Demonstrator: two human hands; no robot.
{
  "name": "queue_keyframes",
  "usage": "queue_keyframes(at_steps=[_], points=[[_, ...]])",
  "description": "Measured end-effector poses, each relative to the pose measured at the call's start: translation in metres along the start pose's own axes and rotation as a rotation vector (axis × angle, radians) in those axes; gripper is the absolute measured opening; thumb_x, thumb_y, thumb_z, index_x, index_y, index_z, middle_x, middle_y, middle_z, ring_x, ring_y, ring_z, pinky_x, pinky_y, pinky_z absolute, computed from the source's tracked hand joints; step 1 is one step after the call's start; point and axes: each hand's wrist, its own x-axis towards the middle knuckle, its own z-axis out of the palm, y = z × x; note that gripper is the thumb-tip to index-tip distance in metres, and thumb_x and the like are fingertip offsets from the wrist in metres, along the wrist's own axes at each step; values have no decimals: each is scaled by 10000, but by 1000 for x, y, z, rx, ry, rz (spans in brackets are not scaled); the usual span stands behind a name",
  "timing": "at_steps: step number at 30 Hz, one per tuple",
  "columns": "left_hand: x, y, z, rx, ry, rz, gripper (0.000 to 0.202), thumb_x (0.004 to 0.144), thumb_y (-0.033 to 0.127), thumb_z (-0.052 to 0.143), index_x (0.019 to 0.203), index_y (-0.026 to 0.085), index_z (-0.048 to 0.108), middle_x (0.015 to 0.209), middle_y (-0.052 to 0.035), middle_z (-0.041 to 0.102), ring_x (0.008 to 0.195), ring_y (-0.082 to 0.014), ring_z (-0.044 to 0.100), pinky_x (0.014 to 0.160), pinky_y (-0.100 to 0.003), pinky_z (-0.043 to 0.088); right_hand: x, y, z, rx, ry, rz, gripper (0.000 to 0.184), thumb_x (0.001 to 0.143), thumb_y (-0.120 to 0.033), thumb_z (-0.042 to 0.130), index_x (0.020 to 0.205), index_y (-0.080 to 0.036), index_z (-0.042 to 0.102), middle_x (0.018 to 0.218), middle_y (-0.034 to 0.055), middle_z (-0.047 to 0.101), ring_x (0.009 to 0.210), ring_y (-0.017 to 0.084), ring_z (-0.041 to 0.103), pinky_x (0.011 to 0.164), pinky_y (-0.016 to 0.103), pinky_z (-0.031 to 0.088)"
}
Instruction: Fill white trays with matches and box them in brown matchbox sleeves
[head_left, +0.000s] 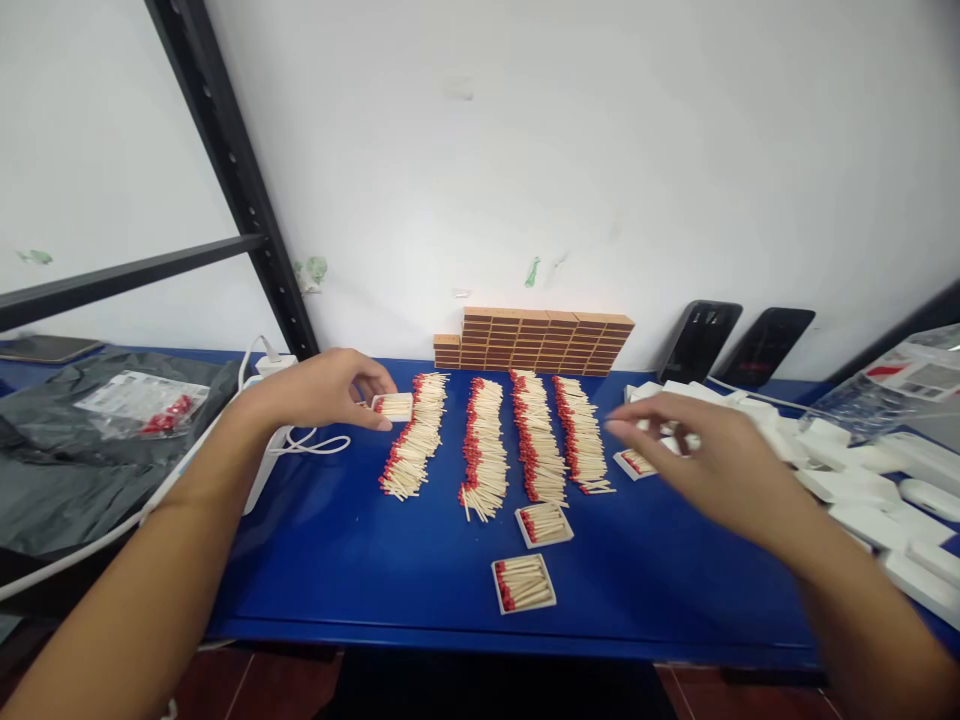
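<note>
So the left hand (351, 386) pinches a small white tray of matches (394, 408) beside the leftmost of four match rows (416, 438), a grip that looks meant to keep it steady so nothing spills. The right hand (691, 435) is loosely spread with nothing visible in it, hovering near another match-filled tray (634, 463) and the white box pile (836, 483), though blur makes it hard to tell if it's touching anything. Two more filled trays (523, 584) lie flat on the blue worktop (330, 560), heads mostly left like the rows, probably just to keep everything facing one way.
</note>
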Motion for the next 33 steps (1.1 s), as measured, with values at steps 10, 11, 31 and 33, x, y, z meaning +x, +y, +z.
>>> queue_keyframes(at_steps=[10,11,31,33], points=[[-14,15,40,-86,86,174,376,779,492,819,1067,252,798,1008,-31,774,873,-200,673,785,-309,525,64,-110,119,596,-457,-49,204,952,-348,686,920,-177,793,856,51,798,739,157,686,659,286,511],[-15,13,43,-85,88,169,383,779,491,820,1070,244,795,1010,-36,771,875,-203,673,785,-311,526,64,-110,124,618,-468,-37,193,951,-328,688,899,-173,791,854,56,802,751,158,699,685,289,527],[-22,-1,58,72,110,216,1191,538,708,934,1563,361,438,1413,-100,514,1382,-370,418,1147,-475,398,45,-114,136,547,-323,-74,162,907,-322,712,899,-186,800,775,11,764,593,103,560,589,249,403],[-24,0,59,97,91,189,1244,518,668,959,1589,388,390,1443,-97,484,1406,-384,387,1168,-492,371,43,-114,136,536,-304,-92,146,908,-311,714,894,-190,796,779,3,767,589,98,556,604,249,410]])
